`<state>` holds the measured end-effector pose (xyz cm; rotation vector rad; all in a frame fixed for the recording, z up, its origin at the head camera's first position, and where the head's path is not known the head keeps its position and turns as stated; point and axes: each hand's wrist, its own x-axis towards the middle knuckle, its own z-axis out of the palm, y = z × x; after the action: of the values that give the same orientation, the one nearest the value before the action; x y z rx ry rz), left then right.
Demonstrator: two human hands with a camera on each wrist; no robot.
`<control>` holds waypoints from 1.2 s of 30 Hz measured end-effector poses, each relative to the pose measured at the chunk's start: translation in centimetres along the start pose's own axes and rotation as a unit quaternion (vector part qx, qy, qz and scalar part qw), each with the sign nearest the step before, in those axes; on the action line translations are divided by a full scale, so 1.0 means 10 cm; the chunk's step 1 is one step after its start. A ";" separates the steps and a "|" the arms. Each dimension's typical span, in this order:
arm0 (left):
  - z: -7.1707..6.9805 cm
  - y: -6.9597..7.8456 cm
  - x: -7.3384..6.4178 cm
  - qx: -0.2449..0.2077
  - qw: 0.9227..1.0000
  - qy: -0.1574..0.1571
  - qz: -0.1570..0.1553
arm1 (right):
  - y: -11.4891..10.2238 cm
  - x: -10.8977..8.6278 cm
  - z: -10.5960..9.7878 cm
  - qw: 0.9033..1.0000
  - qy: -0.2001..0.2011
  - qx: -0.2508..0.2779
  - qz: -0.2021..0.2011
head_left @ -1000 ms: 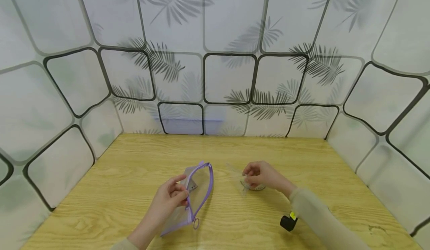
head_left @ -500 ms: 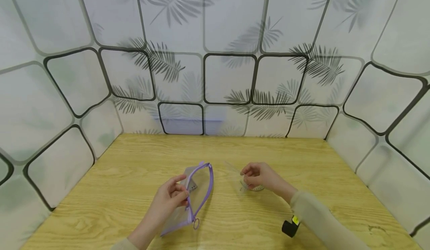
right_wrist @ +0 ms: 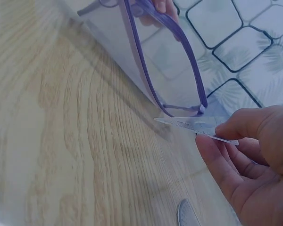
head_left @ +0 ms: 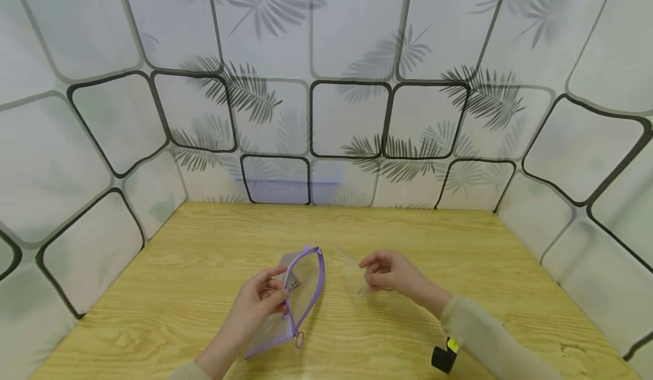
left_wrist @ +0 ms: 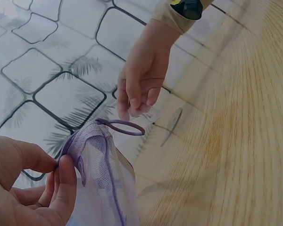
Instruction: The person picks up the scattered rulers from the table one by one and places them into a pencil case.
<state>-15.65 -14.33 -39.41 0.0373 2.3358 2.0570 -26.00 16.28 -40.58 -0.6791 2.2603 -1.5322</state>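
My left hand [head_left: 262, 296] pinches the purple zip rim of a see-through mesh pouch [head_left: 322, 275], whose mouth gapes toward the right. Inside the pouch shows a small pale piece with dark dots [head_left: 292, 282]. To its right, my right hand [head_left: 391, 276] holds a clear set square [right_wrist: 191, 124] between thumb and fingers, above the table. In the right wrist view its pointed tip is close to the pouch mouth; whether they touch I cannot tell. A clear protractor [right_wrist: 187, 214] lies on the table below the right hand, mostly hidden by it in the head view.
The wooden table [head_left: 204, 255] is bordered at the back and sides by patterned curtains [head_left: 347, 119]. A purple ring pull [head_left: 299, 340] hangs from the pouch's near end. A black device with a yellow patch [head_left: 444, 359] sits at the right sleeve.
My right hand has moved slightly left toward the pouch, carrying the set square, and now covers more of the protractor in the head view. The left hand and pouch hold nearly still.
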 end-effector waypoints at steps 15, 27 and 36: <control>-0.01 0.00 0.01 0.002 1.000 -0.002 0.005 | -0.10 -0.02 0.06 0.997 -0.033 0.053 0.038; 0.01 0.02 -0.01 0.003 1.000 0.000 -0.008 | -0.14 0.02 0.15 0.996 -0.052 0.066 0.028; 0.02 0.01 -0.01 -0.002 1.000 0.007 -0.012 | -0.15 0.08 0.23 0.994 -0.074 0.079 0.033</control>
<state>-15.58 -14.14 -39.38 -0.0058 2.3274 2.0576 -25.16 13.62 -40.03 -0.6446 2.0103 -1.5555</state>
